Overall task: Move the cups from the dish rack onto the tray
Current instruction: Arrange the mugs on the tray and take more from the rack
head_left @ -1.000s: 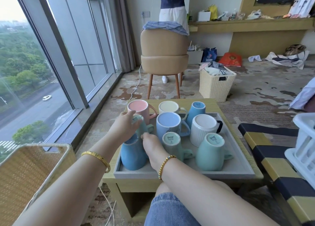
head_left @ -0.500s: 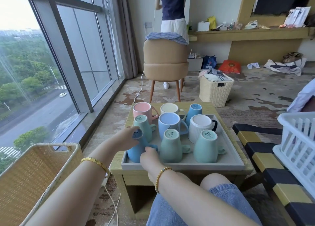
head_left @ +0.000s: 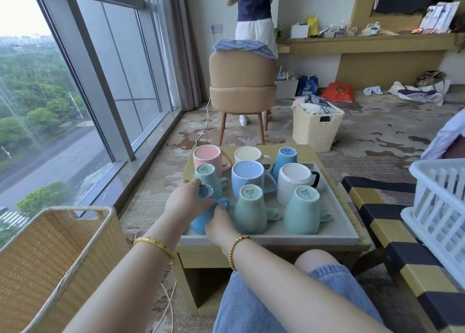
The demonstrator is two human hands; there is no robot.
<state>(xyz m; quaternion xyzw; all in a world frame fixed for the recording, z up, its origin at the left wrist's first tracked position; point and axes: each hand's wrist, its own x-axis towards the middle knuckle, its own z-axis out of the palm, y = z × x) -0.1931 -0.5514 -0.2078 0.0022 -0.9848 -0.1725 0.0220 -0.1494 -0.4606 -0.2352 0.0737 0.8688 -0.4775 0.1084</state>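
A grey tray on a low wooden table holds several upside-down cups. At its front left corner stands a blue cup. My left hand wraps over the top and left side of this blue cup. My right hand touches it at the handle, fingers against its right side. Beside it stand two mint cups, with a smaller mint cup, a pale blue mug, a white ribbed mug, a pink mug, a cream mug and a blue cup behind. The white dish rack sits at the right.
A wicker basket stands at my lower left by the window. A striped black-and-yellow bench carries the rack. Beyond the table are a tan chair, a cream laundry basket and a person standing.
The view has pulled back and risen. Both hands stay on the front-left blue cup, which now stands on the tray's corner; my right hand has slid slightly toward its handle.
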